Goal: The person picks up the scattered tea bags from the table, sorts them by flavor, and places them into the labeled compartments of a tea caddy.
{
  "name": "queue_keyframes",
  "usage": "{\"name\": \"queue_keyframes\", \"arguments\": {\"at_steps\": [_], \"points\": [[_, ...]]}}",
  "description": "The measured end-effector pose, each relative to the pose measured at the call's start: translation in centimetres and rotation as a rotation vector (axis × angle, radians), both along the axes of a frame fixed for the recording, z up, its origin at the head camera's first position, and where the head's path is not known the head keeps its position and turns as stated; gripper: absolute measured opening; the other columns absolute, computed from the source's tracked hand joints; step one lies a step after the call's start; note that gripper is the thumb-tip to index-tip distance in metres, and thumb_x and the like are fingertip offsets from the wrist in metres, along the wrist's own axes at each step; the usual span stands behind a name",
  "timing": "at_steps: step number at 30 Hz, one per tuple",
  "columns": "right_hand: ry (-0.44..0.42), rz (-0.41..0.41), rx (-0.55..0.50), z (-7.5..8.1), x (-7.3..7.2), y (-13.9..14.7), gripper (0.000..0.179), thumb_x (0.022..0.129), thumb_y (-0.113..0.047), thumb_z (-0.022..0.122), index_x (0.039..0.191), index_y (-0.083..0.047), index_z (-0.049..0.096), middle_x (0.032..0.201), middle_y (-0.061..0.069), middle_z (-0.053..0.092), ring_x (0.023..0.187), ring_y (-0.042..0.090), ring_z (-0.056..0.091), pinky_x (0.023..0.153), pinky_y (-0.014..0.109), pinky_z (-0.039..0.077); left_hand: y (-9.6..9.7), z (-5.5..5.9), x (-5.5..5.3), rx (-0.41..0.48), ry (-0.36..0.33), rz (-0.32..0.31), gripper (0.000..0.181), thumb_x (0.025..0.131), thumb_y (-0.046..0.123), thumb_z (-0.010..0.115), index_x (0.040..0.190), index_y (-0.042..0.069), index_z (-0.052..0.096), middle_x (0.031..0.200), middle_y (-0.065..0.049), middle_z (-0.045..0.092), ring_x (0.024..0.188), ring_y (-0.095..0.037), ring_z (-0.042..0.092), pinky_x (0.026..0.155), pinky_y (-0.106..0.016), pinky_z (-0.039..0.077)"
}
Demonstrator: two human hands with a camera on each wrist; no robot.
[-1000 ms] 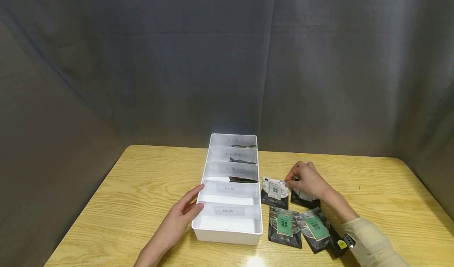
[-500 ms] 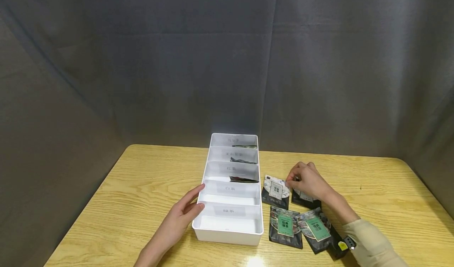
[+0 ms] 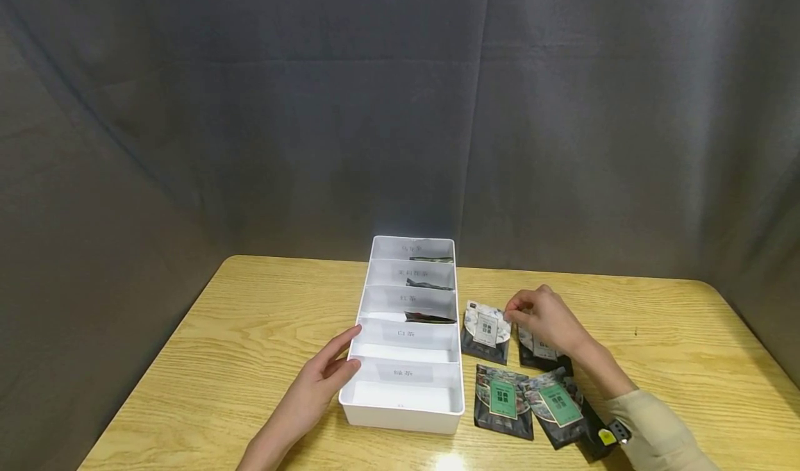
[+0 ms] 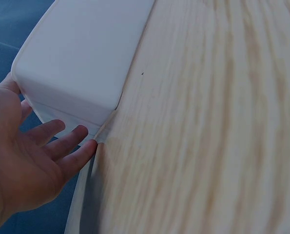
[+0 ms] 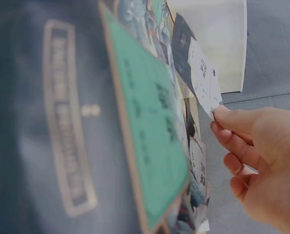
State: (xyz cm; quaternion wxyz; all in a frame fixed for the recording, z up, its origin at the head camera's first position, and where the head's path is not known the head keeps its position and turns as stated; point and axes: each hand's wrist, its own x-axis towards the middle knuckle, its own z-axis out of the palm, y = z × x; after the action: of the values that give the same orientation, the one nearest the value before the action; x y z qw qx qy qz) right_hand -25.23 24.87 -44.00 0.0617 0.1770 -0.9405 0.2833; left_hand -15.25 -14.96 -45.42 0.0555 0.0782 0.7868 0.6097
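A long white divided box stands on the table. My left hand rests against its left side, fingers fairly straight; in the left wrist view the loosely spread fingers lie by the box wall. My right hand pinches the upper right corner of a black-and-white tea packet between thumb and fingertip, its top edge a little raised. The right wrist view shows this tea packet tilted in the pinch. Partly under my right hand lies another white-labelled packet.
Two green-labelled tea packets lie nearer me, right of the box. Another dark packet is partly covered by one of them and the sleeve. Packets stand in the box's three far compartments. A grey curtain hangs behind the table.
The pinched tea packet has shifted slightly away from me and its top edge has lifted, with my right hand moving along. My left hand and the box stay put.
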Motion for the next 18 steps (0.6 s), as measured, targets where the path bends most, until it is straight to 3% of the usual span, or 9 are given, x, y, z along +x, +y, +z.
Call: {"name": "queue_keyframes", "arguments": {"at_steps": [6,12,13,18], "points": [[0.05,0.026,-0.009,0.6,-0.1,0.0,0.006,0.092,-0.013,0.072,0.087,-0.015,0.075,0.08,-0.005,0.071,0.071,0.009,0.057,0.064,0.024,0.047,0.0,0.1,0.0,-0.008,-0.007,0.0,0.053,0.097,0.041,0.062,0.147,0.035,0.046,0.156,-0.01,0.04,0.134,-0.033,0.051,0.111,-0.047,0.044],[0.117,0.006,-0.005,2.0,0.5,-0.3,0.006,0.093,-0.016,0.071,0.09,-0.018,0.076,0.089,-0.003,0.073,0.085,0.015,0.055,0.071,0.032,0.043,-0.1,0.1,0.1,0.002,0.002,-0.009,0.052,0.098,0.039,0.062,0.147,0.034,0.046,0.157,-0.01,0.039,0.134,-0.032,0.051,0.111,-0.046,0.045],[0.126,0.002,-0.011,2.3,0.7,-0.3,0.006,0.093,-0.015,0.071,0.091,-0.017,0.076,0.091,-0.002,0.074,0.086,0.016,0.055,0.077,0.036,0.046,-0.1,0.1,0.1,-0.001,0.003,-0.009,0.052,0.098,0.039,0.062,0.147,0.034,0.046,0.157,-0.01,0.039,0.134,-0.032,0.051,0.111,-0.046,0.045],[0.161,-0.049,-0.031,3.8,1.5,-0.6,0.008,0.095,-0.018,0.069,0.094,-0.014,0.076,0.091,0.0,0.073,0.082,0.018,0.048,0.07,0.033,0.04,-0.1,0.0,0.0,-0.011,-0.007,-0.002,0.053,0.097,0.042,0.062,0.147,0.037,0.046,0.156,-0.01,0.039,0.134,-0.033,0.051,0.111,-0.046,0.045]]}}
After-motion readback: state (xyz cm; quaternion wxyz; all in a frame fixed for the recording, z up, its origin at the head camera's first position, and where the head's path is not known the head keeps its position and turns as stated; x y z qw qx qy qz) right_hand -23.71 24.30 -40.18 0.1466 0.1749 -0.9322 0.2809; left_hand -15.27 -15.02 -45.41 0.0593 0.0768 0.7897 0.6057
